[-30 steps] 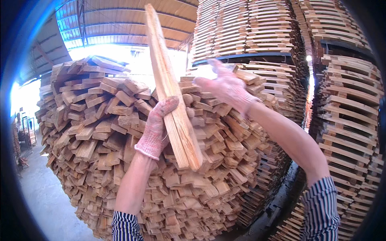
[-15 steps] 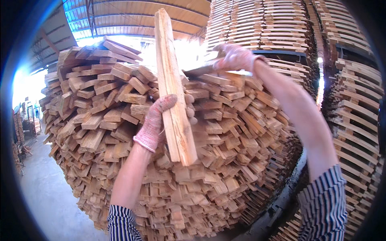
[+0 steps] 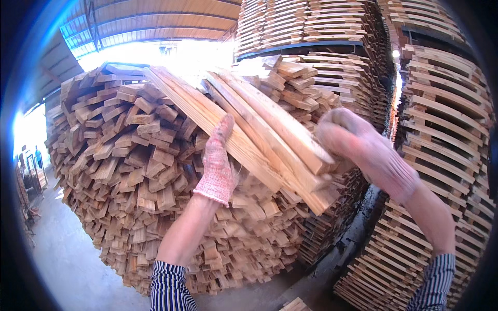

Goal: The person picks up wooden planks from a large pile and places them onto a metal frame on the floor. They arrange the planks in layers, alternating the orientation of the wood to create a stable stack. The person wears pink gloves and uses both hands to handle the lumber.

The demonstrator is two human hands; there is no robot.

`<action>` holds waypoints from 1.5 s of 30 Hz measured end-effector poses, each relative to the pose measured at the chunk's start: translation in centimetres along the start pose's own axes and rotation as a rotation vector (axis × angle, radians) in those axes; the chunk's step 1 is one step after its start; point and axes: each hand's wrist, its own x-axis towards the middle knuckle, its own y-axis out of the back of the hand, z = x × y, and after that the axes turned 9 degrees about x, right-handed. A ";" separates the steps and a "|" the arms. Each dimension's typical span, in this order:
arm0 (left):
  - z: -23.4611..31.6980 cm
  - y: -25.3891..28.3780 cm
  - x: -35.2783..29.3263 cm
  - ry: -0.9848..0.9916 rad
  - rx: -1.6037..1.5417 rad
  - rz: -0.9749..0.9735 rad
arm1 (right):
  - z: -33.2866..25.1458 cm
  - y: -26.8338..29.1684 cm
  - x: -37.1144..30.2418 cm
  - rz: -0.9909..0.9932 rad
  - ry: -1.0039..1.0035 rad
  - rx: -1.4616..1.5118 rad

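My left hand [image 3: 217, 163], in a pale, pinkish knit glove, is closed around a slanting bundle of several wooden boards [image 3: 259, 140]. Its thumb lies along the near board's face; the other fingers are hidden behind the wood. These boards point up and left, their lower ends fanned toward the right. My right hand [image 3: 360, 147], gloved alike, is beside the lower right ends of the boards. Motion smears its curled fingers, so contact with the outermost board cannot be made out. Behind the bundle rises a big heap of short boards [image 3: 129, 176], its cut ends facing me.
Tall stacks of slatted wood [image 3: 436, 155] rise at the right, with dark beams between tiers. Grey concrete floor [image 3: 72, 243] runs along the left. A small wooden piece [image 3: 296, 305] shows at the bottom edge. Bright light comes from behind the heap.
The board in my left hand was nearly upright; now a fanned bundle slants from upper left to lower right. My right hand has come down and right from a board atop the heap.
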 end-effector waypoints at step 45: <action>-82.1 20.1 -66.5 1.472 0.735 -1.543 | 81.9 -23.0 -64.7 0.397 -1.226 0.180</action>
